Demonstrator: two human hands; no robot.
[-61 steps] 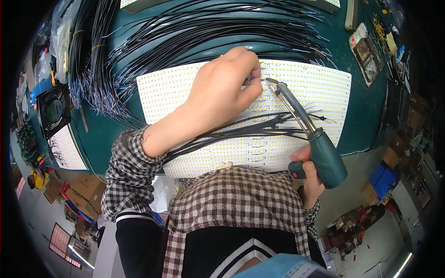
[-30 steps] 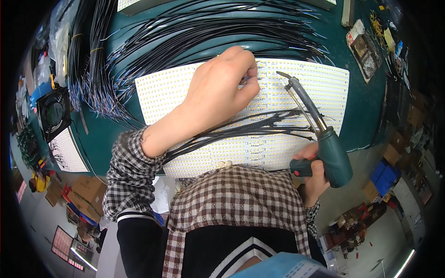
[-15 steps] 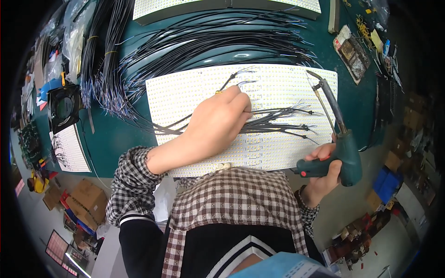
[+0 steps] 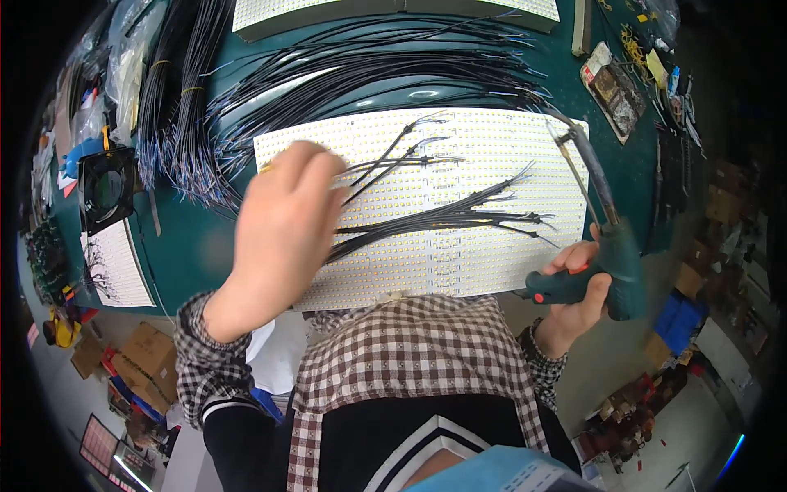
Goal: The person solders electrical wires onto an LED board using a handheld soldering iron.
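My left hand (image 4: 283,225) is over the left part of a white LED panel (image 4: 492,262), its fingers curled and their tips hidden. Beside those fingers, a few black cables (image 4: 385,161) reach right across the panel, ending in thin stripped wires. Whether the hand grips them I cannot make out. Lower on the panel lies another bunch of black cables (image 4: 426,220). At the panel's right edge, my right hand (image 4: 578,299) is wrapped round the handle of a dark green soldering gun (image 4: 625,275). The gun's tip and thin feed tube point up and away, over the panel's far right corner.
Many loose black cables (image 4: 369,70) lie behind the panel, and tied bundles (image 4: 193,98) hang at the left. More panels (image 4: 328,16) are stacked at the back. A black fan (image 4: 106,189) stands left; a grimy tin (image 4: 615,92) lies far right on the green table (image 4: 197,279).
My left hand has moved left and a little nearer, uncovering the panel's middle. Three cable ends now show in the upper group, where two did before. My right hand with the soldering gun has barely moved.
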